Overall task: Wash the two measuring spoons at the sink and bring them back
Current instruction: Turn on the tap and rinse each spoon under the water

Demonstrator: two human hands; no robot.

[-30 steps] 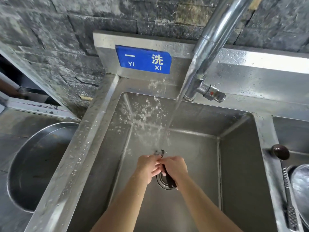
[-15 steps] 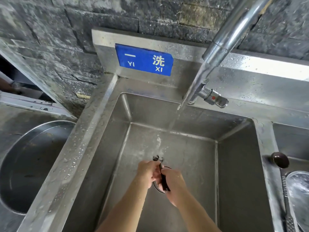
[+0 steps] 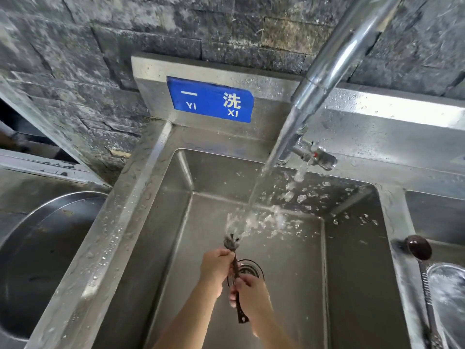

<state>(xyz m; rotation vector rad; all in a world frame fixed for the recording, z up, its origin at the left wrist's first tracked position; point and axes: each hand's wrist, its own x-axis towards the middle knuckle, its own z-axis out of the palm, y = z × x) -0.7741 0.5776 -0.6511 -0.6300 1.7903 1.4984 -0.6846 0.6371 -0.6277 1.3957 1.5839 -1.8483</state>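
Over the steel sink [image 3: 352,248] I hold a dark measuring spoon [image 3: 231,244] with its bowl up in the running water. My left hand [image 3: 216,268] pinches the spoon's neck just below the bowl. My right hand [image 3: 249,293] grips the handle lower down, and the handle's end pokes out beneath it. A second dark spoon [image 3: 417,248] lies on the divider at the right of the sink, its handle running toward me. Water from the tap [image 3: 334,59] hits the held bowl and sprays around.
A drain [image 3: 251,270] sits in the basin floor under my hands. A large round steel basin [image 3: 37,260] stands to the left. A steel bowl with water [image 3: 448,293] rests in the right-hand compartment. A blue sign [image 3: 211,99] is on the backsplash.
My hands have drawn apart along the spoon: the right slid down the handle toward me, the left stays near the bowl. The bowl now stands clear under the stream and splashes more.
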